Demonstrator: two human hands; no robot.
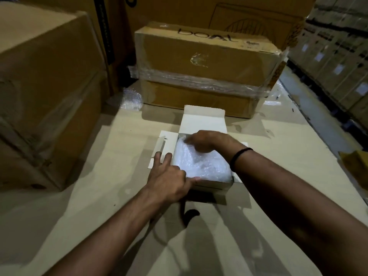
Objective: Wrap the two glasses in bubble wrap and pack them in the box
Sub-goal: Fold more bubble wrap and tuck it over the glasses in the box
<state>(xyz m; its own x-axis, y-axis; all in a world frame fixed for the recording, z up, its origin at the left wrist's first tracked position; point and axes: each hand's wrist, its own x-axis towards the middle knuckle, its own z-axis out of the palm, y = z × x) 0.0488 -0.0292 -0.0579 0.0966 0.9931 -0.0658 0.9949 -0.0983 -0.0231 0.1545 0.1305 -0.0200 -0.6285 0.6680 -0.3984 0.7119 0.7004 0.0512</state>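
A small white box (203, 124) stands open in the middle of the surface, its lid flap up at the back and side flaps spread. Bubble wrap (201, 164) fills its inside; the glasses themselves are hidden under it. My left hand (169, 176) rests on the box's left edge, two fingers straight on the left flap and the thumb along the near rim. My right hand (207, 142) lies over the far part of the bubble wrap, fingers bent down onto it. A black band circles my right wrist.
A taped brown carton (207, 62) sits right behind the box. Large cartons (45, 92) stack up at the left. A scrap of bubble wrap (132, 99) lies between them. Stacked boxes (338, 56) line the right. A brown flap (356, 162) pokes in at the right edge.
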